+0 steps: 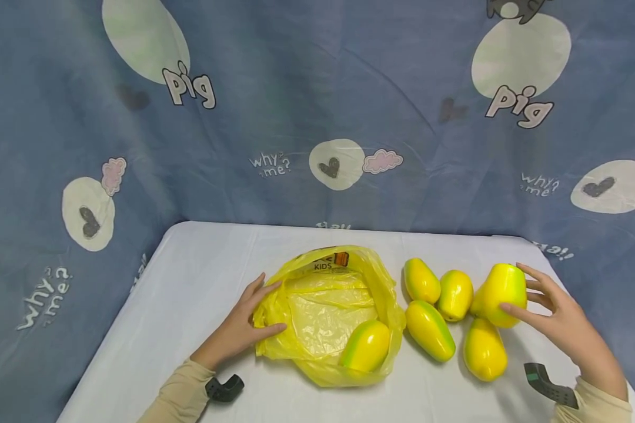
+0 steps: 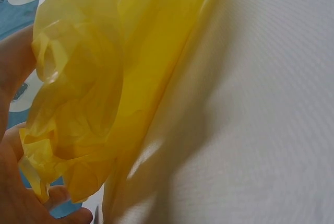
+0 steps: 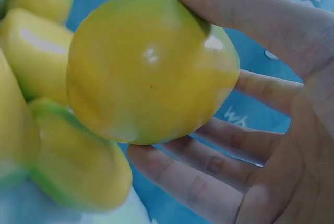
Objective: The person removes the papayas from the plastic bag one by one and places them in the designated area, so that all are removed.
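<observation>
A yellow plastic bag (image 1: 330, 367) lies with its mouth spread wide, and one yellow-green mango (image 1: 367, 345) rests inside near its right front. My left hand (image 1: 249, 320) holds the bag's left rim, thumb and fingers on either side of the crumpled plastic (image 2: 78, 109). At the right, my right hand (image 1: 558, 311) grips another mango (image 1: 504, 294) between thumb and fingers, above the pile. The right wrist view shows this mango (image 3: 151, 67) large, with the thumb on top and fingertips beneath. Several loose mangoes (image 1: 430, 331) sit between the bag and my right hand.
A white-covered table (image 1: 211, 252) carries everything. Behind it hangs a blue printed cloth (image 1: 275, 200). The nearest loose mangoes touch or almost touch the bag's right side. A dark band (image 1: 224, 389) is on the left wrist, and another (image 1: 550, 386) is on the right.
</observation>
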`<control>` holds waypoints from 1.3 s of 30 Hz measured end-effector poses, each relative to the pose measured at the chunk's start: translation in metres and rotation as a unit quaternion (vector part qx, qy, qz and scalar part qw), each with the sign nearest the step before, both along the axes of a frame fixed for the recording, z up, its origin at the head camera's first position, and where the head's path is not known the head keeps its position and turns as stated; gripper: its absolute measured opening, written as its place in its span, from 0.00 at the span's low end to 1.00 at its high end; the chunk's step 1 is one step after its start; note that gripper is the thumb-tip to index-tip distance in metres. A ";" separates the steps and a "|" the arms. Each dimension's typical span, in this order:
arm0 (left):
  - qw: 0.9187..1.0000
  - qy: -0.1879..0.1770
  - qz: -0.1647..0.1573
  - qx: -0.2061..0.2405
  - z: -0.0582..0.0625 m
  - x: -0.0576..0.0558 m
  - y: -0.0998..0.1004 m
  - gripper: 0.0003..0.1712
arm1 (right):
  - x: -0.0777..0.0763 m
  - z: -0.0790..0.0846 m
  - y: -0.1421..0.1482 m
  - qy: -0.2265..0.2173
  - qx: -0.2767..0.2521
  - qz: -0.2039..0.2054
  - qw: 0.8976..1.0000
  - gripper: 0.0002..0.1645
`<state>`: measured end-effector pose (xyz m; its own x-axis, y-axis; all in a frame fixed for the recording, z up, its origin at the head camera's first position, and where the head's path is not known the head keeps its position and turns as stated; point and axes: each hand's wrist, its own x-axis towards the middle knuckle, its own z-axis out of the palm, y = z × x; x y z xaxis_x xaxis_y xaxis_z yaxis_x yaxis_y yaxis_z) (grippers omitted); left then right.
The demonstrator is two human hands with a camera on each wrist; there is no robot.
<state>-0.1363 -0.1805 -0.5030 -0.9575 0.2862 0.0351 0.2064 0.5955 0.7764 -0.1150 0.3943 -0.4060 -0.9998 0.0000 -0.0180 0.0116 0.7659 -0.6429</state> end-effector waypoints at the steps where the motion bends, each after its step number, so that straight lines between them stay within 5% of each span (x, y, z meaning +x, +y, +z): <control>1: 1.000 0.001 -0.001 0.001 0.000 0.000 0.000 0.50 | 0.000 0.000 0.002 -0.006 -0.001 0.000 1.000 0.55; 17: 1.000 0.005 0.000 0.002 -0.001 0.000 0.000 0.50 | 0.008 -0.006 0.025 -0.060 0.030 -0.038 0.997 0.62; 30: 1.000 0.007 0.000 -0.002 -0.001 0.000 0.000 0.50 | 0.004 -0.009 0.038 -0.191 0.037 -0.033 0.980 0.64; 39: 1.000 0.005 0.000 0.002 -0.001 0.001 0.000 0.50 | 0.000 -0.018 0.036 -0.239 0.007 -0.006 0.971 0.59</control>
<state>-0.1356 -0.1801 -0.5038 -0.9569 0.2866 0.0464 0.2151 0.5927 0.7762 -0.1155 0.4305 -0.4236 -0.8774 0.0159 -0.4795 0.3150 0.7730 -0.5507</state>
